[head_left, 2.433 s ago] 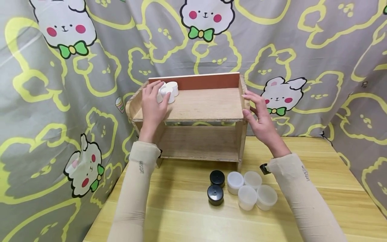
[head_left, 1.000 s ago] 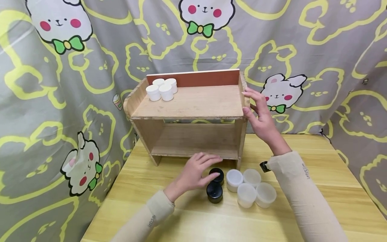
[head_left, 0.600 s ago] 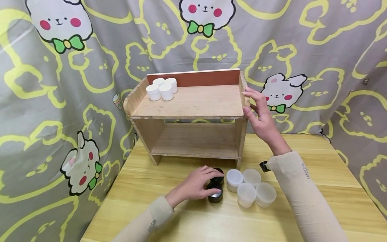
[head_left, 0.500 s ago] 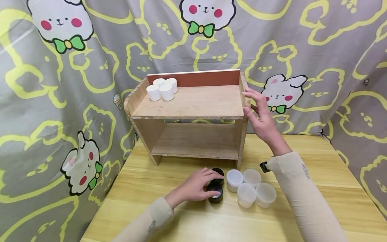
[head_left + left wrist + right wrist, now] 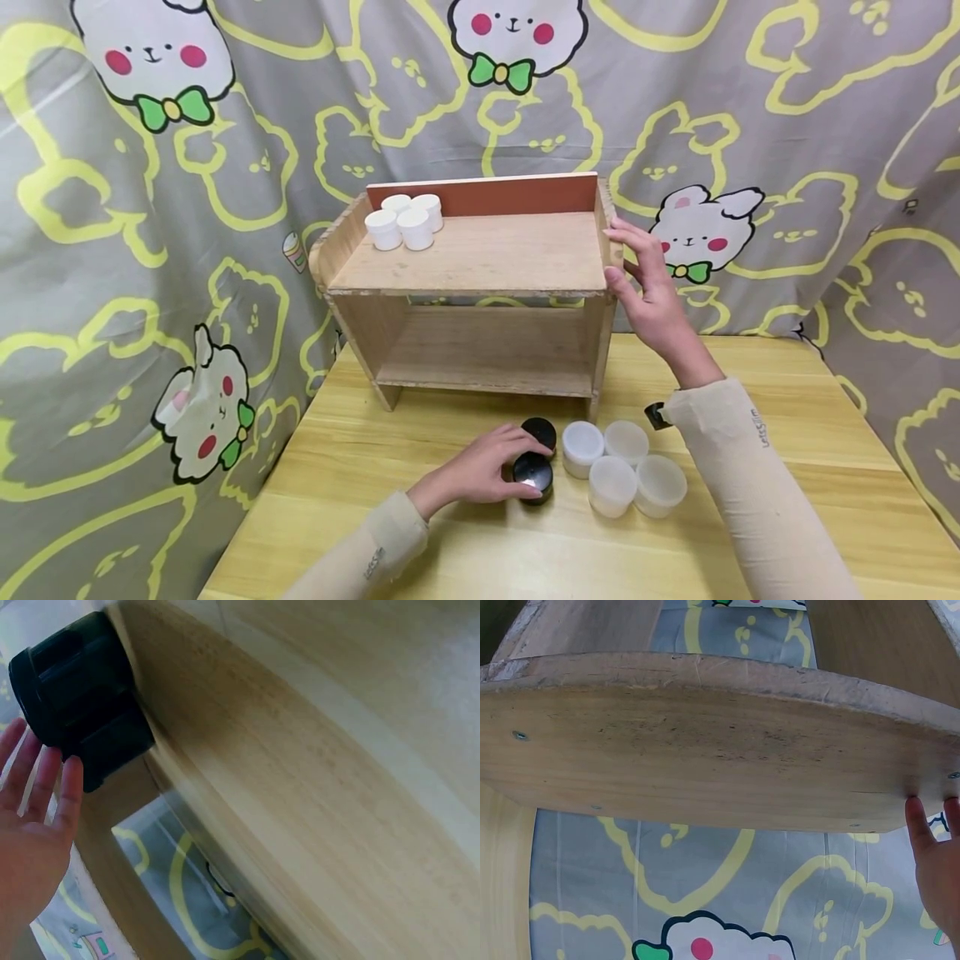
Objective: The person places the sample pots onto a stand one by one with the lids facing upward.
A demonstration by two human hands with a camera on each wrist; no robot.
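On the table, my left hand (image 5: 483,467) spans the nearer black lidded jar (image 5: 533,475), thumb on its near side and fingers on its far side. Just behind it stands a second black jar (image 5: 540,433). The left wrist view has the fingers (image 5: 69,795) against the dark jars (image 5: 82,690); the thumb is out of sight there. My right hand (image 5: 654,300) holds the right side panel of a two-tier wooden shelf (image 5: 487,258). In the right wrist view, fingertips (image 5: 915,810) touch that panel's outer face (image 5: 727,757).
Several white jars (image 5: 416,229) cluster at the upper tier's left end. Right of the black jars stand several translucent tubs (image 5: 612,487) on the wooden table (image 5: 420,542). A patterned curtain (image 5: 465,133) hangs close behind the shelf.
The left hand has left the white jars on the upper tier and come down to the black jars, closing around the nearer one. The right hand stays on the shelf's side.
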